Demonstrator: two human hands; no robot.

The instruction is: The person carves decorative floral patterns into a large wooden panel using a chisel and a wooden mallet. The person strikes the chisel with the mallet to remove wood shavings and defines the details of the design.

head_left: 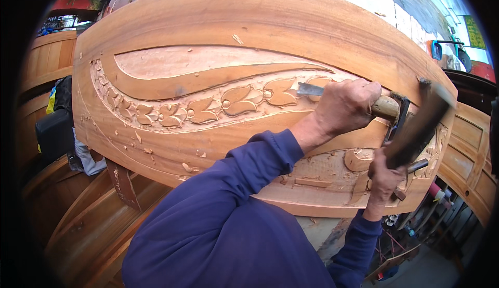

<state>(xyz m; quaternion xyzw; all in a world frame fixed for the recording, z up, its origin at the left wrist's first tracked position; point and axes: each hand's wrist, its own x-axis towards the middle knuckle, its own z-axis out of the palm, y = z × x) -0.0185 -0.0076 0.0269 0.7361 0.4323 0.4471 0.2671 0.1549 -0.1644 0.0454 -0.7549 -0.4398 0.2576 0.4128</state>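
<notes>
My left hand (pixel 347 103) is closed around a wood chisel (pixel 385 107). The steel blade points left, its edge at the carved row of tulip-like flowers (pixel 240 101) on a large wooden panel (pixel 208 15). The wooden handle sticks out to the right of the fist. My right hand (pixel 385 178) grips a dark mallet (pixel 419 129), smeared by motion, close to the right of the chisel's handle end. A raised, curved leaf shape (pixel 197 81) lies above the flower row. Part of the row is hidden behind my left hand.
Wood shavings (pixel 139 138) are scattered over the panel. Dark tools lie on its right part, partly hidden by the mallet. Panelled wooden doors (pixel 468 140) stand at the right. A black bag (pixel 54 132) sits at the left, above curved wooden pieces (pixel 93 210).
</notes>
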